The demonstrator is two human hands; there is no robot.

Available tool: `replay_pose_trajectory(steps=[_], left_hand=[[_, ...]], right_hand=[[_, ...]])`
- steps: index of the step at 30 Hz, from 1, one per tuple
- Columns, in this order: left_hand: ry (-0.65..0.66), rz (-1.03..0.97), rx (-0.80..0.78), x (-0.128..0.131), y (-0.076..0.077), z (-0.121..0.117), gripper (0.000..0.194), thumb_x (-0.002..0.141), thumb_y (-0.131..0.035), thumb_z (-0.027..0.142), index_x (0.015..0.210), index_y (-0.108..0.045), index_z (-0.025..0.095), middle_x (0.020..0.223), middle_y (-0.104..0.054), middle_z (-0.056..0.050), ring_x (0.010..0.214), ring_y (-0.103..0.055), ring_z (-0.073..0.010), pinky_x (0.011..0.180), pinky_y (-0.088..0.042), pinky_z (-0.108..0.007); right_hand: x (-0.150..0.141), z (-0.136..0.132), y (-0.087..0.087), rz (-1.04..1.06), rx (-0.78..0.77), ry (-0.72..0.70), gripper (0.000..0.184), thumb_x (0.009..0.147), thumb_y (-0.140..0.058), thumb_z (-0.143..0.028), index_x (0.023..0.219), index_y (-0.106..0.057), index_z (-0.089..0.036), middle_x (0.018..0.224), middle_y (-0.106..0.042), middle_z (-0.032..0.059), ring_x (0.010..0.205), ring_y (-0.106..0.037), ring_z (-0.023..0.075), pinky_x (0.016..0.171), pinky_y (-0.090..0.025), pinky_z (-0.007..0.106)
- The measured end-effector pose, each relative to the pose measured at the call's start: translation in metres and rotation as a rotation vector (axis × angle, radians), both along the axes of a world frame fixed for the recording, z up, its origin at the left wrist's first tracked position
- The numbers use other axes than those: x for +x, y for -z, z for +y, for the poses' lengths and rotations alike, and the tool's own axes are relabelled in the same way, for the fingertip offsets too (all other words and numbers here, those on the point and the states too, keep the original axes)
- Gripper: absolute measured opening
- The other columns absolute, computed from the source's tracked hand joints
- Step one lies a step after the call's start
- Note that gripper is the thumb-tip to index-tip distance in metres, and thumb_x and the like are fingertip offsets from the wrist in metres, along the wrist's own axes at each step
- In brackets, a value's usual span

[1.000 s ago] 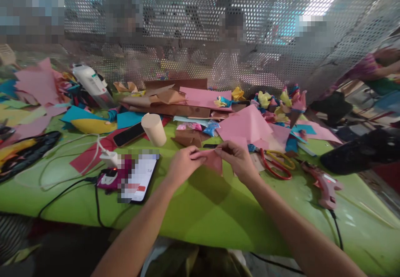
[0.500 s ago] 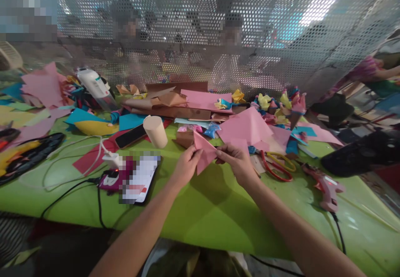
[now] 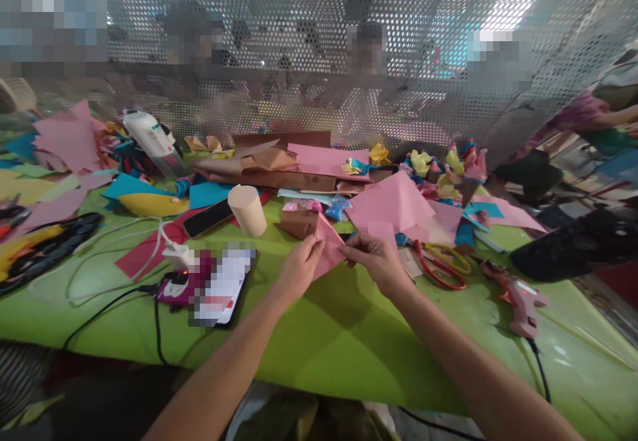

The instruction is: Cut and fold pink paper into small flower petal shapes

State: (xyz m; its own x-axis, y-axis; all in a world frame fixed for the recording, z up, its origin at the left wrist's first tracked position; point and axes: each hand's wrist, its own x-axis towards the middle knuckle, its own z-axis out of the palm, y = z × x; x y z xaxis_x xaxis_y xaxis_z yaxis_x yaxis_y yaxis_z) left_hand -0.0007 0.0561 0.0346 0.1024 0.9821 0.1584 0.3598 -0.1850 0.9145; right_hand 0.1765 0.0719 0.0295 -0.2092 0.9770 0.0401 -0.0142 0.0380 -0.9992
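Note:
A folded piece of pink paper (image 3: 327, 250), roughly triangular with its tip up, is held above the table between both hands. My left hand (image 3: 302, 263) pinches its left edge between thumb and fingers. On the opposite side, the thumb and fingertips of my right hand (image 3: 375, 258) are closed on the right corner. Just behind the paper lie a brown paper piece (image 3: 298, 223) and small pink and blue packets (image 3: 339, 207). Red-handled scissors (image 3: 441, 271) rest to the right of my right hand.
A pink glue gun (image 3: 523, 305) with a cord lies at right, near a dark bottle (image 3: 573, 245). On the left are a paper tube (image 3: 248, 210), a lit phone (image 3: 226, 285) and a purple power strip (image 3: 187, 281). Pink sheets (image 3: 391, 205) lie behind, before a perforated metal screen (image 3: 299, 42).
The paper's upper tip has shifted slightly right and down. My left hand has slid a little to the right along with it, while the right hand stays almost in place.

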Motion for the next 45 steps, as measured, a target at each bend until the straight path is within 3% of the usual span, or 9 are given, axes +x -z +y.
replay_pose_trajectory(steps=[8,19,26,33,38,45], left_hand=[[-0.01,0.072,0.017,0.0025,0.0001,-0.0019,0.025,0.094,-0.043,0.036,0.078,-0.055,0.021,0.071,-0.059,-0.001,0.07,-0.057,-0.0178,0.067,-0.041,-0.027],[0.06,0.197,-0.004,0.0008,0.0041,-0.0033,0.03,0.096,-0.041,0.04,0.089,-0.063,0.02,0.079,-0.067,-0.004,0.075,-0.063,-0.0207,0.068,-0.044,-0.029],[0.174,0.212,-0.116,0.0022,0.0006,-0.0036,0.035,0.097,-0.04,0.039,0.111,-0.065,0.02,0.103,-0.072,-0.007,0.088,-0.066,-0.0237,0.075,-0.048,-0.032],[0.242,0.229,-0.134,0.0013,0.0015,-0.0045,0.03,0.095,-0.041,0.037,0.097,-0.066,0.02,0.095,-0.073,-0.005,0.083,-0.066,-0.0225,0.071,-0.047,-0.03],[0.295,0.236,-0.161,0.0014,0.0027,-0.0045,0.028,0.095,-0.042,0.035,0.099,-0.066,0.021,0.096,-0.073,-0.005,0.086,-0.067,-0.0223,0.071,-0.047,-0.029],[0.314,0.296,-0.138,0.0016,0.0018,-0.0052,0.026,0.093,-0.042,0.031,0.094,-0.066,0.021,0.09,-0.073,-0.005,0.079,-0.066,-0.0221,0.066,-0.044,-0.029]], right_hand=[[-0.002,-0.0001,0.0003,0.042,-0.041,-0.002,0.03,0.068,-0.079,-0.047,0.071,-0.066,-0.019,0.064,-0.06,-0.0023,0.059,-0.053,0.0127,0.057,-0.045,0.027],[-0.002,-0.0017,0.0023,0.005,0.033,0.019,0.024,0.075,-0.073,-0.041,0.068,-0.065,-0.02,0.061,-0.055,-0.0032,0.059,-0.046,0.0121,0.057,-0.035,0.026],[-0.0034,-0.0037,-0.0028,0.006,0.038,0.061,0.022,0.072,-0.074,-0.041,0.075,-0.068,-0.02,0.072,-0.064,-0.0001,0.068,-0.054,0.0152,0.061,-0.04,0.027],[-0.0038,-0.0028,-0.0041,0.019,0.056,0.09,0.023,0.073,-0.072,-0.043,0.075,-0.069,-0.02,0.072,-0.063,0.0002,0.069,-0.052,0.0154,0.062,-0.04,0.027],[-0.004,-0.0028,-0.0051,0.008,0.084,0.125,0.023,0.074,-0.07,-0.041,0.068,-0.065,-0.02,0.067,-0.057,-0.001,0.066,-0.048,0.014,0.06,-0.037,0.026],[-0.0013,-0.0024,-0.0025,0.02,0.094,0.136,0.023,0.077,-0.069,-0.042,0.071,-0.062,-0.021,0.068,-0.054,-0.0021,0.066,-0.046,0.0142,0.06,-0.036,0.026]])
